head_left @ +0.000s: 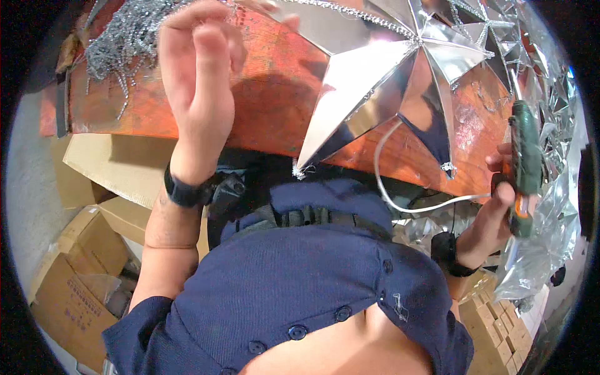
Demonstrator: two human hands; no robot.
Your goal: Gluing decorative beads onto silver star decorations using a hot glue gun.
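Note:
A large mirror-finished silver star [369,81] with raised, folded points lies on the table, two of its tips overhanging the near edge. A silver bead strand [356,14] runs along one ridge toward the star's middle. Left of the star, my left hand [203,81] is raised with its fingers curled. They blur near the upper edge, and what is in them does not show clearly. At the right, my right hand [500,203] grips a green glue gun [527,150] with orange parts, its thin tip pointing away from me. A white cord [382,178] loops from near that hand to the star.
A tangled heap of silver bead strands [128,47] lies at the table's far left. The worn orange-red table [156,112] carries crumpled silver foil [553,250] at its right side. Cardboard boxes [78,275] stand below on the left, with more cardboard [494,325] at lower right.

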